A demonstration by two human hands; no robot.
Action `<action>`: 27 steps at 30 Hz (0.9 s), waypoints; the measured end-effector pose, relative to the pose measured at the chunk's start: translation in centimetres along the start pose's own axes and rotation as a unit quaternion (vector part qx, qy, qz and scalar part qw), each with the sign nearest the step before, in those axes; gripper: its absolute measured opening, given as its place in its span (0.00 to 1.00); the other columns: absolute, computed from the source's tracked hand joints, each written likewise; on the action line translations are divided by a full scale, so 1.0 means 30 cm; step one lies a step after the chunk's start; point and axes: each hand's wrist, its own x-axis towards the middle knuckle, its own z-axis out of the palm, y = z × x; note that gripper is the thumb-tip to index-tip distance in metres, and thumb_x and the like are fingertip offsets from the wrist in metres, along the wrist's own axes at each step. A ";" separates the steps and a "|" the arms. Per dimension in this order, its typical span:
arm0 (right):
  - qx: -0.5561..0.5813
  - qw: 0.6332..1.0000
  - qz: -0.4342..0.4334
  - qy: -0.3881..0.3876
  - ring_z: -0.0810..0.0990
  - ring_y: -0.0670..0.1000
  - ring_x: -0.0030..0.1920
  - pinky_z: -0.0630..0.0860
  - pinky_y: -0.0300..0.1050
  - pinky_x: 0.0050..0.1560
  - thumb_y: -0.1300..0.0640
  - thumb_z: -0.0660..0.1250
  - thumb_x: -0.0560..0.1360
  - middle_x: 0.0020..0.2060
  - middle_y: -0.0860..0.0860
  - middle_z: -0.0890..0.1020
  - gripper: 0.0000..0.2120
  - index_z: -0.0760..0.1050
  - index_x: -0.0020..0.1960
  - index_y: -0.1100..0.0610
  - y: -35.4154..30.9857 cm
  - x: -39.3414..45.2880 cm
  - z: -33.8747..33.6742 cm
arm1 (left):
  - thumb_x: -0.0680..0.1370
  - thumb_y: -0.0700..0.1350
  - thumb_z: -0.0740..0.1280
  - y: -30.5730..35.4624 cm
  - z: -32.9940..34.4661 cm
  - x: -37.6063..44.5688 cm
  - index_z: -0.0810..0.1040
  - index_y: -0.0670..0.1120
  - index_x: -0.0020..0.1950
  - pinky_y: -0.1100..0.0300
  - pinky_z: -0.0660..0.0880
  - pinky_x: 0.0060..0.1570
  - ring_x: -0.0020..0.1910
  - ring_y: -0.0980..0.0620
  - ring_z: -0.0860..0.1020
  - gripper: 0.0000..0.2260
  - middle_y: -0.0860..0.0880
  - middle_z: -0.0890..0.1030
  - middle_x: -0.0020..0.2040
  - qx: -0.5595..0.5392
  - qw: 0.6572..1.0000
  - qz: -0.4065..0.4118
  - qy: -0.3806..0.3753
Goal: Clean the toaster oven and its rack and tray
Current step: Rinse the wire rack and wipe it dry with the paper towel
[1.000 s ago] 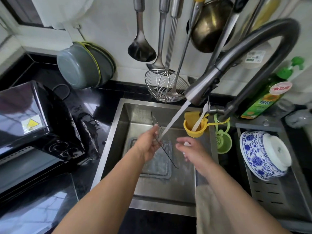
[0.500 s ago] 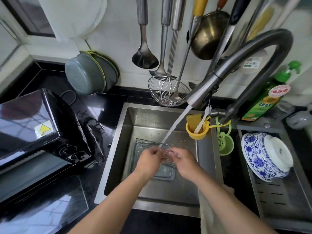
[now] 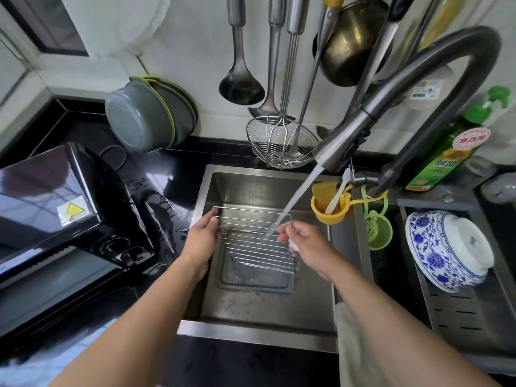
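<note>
The wire rack (image 3: 259, 241) is held over the sink (image 3: 312, 314), tilted so its far edge is raised and its near edge dips toward the tray (image 3: 255, 275) lying flat on the sink floor; the slant looks meant to let the water stream (image 3: 296, 202) from the pull-down faucet (image 3: 363, 118) run down across the bars and drain off below; the left hand (image 3: 202, 237) grips the rack's left side with fingers curled round the frame, and the right hand (image 3: 307, 241) pinches the right side near the far corner, a small white thing (perhaps a scrap of sponge or foam, too small to tell) showing under its palm; the stream lands just beside the right hand's fingers, so that corner is probably the part being rinsed; the toaster oven (image 3: 64, 208) stands on the black counter to the left, its door down, with a yellow warning triangle on a white sticker on top; at far right a green dish soap bottle (image 3: 444, 152) carries Chinese characters on a red-and-white round label, not clear enough for me to read with confidence.
</note>
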 end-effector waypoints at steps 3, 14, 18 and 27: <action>0.014 1.000 -0.012 0.019 0.75 0.48 0.40 0.76 0.42 0.40 0.52 0.56 0.84 0.51 0.43 0.84 0.12 0.78 0.60 0.46 -0.013 0.023 0.053 | 0.88 0.43 0.56 0.016 -0.007 0.008 0.69 0.54 0.77 0.58 0.71 0.63 0.56 0.59 0.79 0.18 0.55 0.81 0.60 -0.020 1.000 0.012 0.021; 0.062 0.998 -0.011 0.009 0.78 0.50 0.44 0.77 0.40 0.42 0.52 0.57 0.84 0.59 0.43 0.82 0.14 0.76 0.66 0.48 -0.031 0.021 0.106 | 0.84 0.45 0.62 0.055 -0.012 0.066 0.64 0.53 0.81 0.47 0.63 0.78 0.73 0.52 0.73 0.24 0.51 0.75 0.75 -0.031 0.998 0.042 0.030; 0.091 0.996 0.009 0.025 0.79 0.46 0.56 0.78 0.36 0.43 0.52 0.57 0.84 0.60 0.41 0.81 0.15 0.75 0.68 0.47 0.009 0.001 0.094 | 0.83 0.47 0.64 0.057 0.014 0.064 0.76 0.59 0.73 0.49 0.66 0.76 0.71 0.52 0.75 0.18 0.52 0.79 0.71 -0.004 0.998 0.063 0.028; 0.201 0.970 0.055 0.127 0.81 0.49 0.50 0.78 0.41 0.42 0.57 0.59 0.83 0.59 0.42 0.81 0.12 0.78 0.60 0.45 0.141 -0.086 -0.053 | 0.86 0.42 0.63 0.052 0.213 0.005 0.79 0.55 0.70 0.71 0.76 0.55 0.57 0.64 0.79 0.15 0.54 0.79 0.68 0.041 0.996 0.074 -0.039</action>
